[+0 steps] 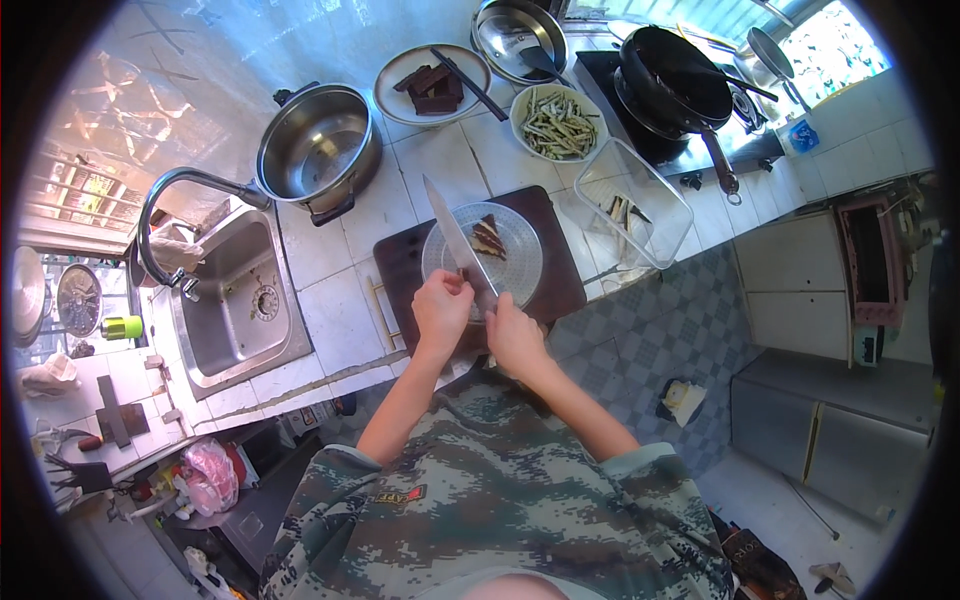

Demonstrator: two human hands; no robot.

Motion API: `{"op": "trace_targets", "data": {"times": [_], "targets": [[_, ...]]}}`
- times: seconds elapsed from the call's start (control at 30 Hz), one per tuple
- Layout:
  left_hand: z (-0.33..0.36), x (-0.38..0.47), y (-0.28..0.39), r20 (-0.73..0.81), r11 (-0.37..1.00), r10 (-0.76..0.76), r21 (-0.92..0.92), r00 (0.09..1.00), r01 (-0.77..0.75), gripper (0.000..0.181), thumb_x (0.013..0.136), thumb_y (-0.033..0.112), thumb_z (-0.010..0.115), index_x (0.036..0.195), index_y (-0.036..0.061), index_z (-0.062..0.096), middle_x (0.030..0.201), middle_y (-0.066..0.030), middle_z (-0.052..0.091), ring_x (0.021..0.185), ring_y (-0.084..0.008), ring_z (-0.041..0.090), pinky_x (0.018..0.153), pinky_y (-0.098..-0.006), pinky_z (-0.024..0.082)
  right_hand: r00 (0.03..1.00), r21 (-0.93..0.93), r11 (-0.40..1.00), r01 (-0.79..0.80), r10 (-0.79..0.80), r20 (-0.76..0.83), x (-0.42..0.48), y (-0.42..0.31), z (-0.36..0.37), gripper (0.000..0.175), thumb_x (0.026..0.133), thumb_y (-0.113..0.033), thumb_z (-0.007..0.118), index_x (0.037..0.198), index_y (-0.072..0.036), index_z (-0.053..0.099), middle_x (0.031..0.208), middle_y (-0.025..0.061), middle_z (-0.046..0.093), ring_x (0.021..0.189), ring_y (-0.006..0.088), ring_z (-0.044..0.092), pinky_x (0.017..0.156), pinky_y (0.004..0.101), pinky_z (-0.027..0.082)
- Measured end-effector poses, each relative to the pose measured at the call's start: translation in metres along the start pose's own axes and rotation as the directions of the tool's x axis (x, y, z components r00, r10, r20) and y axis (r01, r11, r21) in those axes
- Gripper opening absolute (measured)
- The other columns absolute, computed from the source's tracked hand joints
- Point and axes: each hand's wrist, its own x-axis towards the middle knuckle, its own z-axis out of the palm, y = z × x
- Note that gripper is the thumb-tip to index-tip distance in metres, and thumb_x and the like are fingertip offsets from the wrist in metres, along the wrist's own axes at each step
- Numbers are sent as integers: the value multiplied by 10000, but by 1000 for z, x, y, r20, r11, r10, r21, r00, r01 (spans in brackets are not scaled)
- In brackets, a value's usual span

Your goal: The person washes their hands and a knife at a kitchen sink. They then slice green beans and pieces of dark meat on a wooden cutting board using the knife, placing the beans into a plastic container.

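My right hand (516,337) grips the handle of a large kitchen knife (459,244), whose blade points up and away over a patterned plate (525,277). At the plate's near left edge, my left hand (444,304) pinches a small dark piece (463,274) against the blade; what it is I cannot tell. Brown-and-cream striped slices of food (488,238) lie on the plate, right of the blade. Beneath the plate is a dark cutting board (566,281) on the white tiled counter.
Behind the board stand a steel pot (318,146), a plate of dark brown blocks (386,97) with chopsticks (471,84), and a bowl of cut green strips (559,124). A clear plastic container (667,225) is on the right, near a wok (675,79) on the stove; a sink (244,322) is left.
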Motion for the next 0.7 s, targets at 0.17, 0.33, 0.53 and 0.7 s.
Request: {"op": "trace_targets", "data": {"times": [0.17, 0.33, 0.53, 0.7], "targets": [[-3, -1, -3, -46, 1000, 5, -7, 999, -5, 218, 744, 189, 681, 896, 37, 645, 754, -120, 683, 742, -308, 674, 702, -388, 521, 998, 56, 997, 56, -54, -25, -4, 3, -6, 216, 916, -200, 521, 982, -17, 429, 835, 269, 627, 765, 497, 592, 669, 571, 454], [-1, 4, -2, -50, 1000, 17, 12, 999, -16, 248, 749, 173, 668, 948, 32, 624, 764, -129, 683, 743, -312, 674, 706, -398, 520, 989, 111, 992, 60, -44, -143, -18, 7, -26, 203, 920, -190, 526, 957, -8, 441, 819, 288, 613, 783, 505, 575, 665, 560, 442], [2, 8, 8, -55, 998, 67, -3, 996, -67, 327, 745, 158, 655, 1043, 32, 608, 741, -121, 667, 722, -316, 662, 704, -411, 515, 996, 61, 998, 12, -6, -86, -15, 21, -31, 205, 925, -205, 512, 966, -16, 443, 830, 282, 620, 790, 499, 580, 676, 563, 442], [0, 18, 12, -19, 990, 140, -4, 990, -140, 357, 739, 150, 643, 1079, 46, 614, 758, -126, 650, 722, -307, 646, 700, -409, 507, 998, 51, 998, 22, -18, -62, -15, 15, -34, 219, 928, -216, 505, 967, -16, 425, 828, 273, 621, 769, 492, 587, 670, 573, 440]]}}
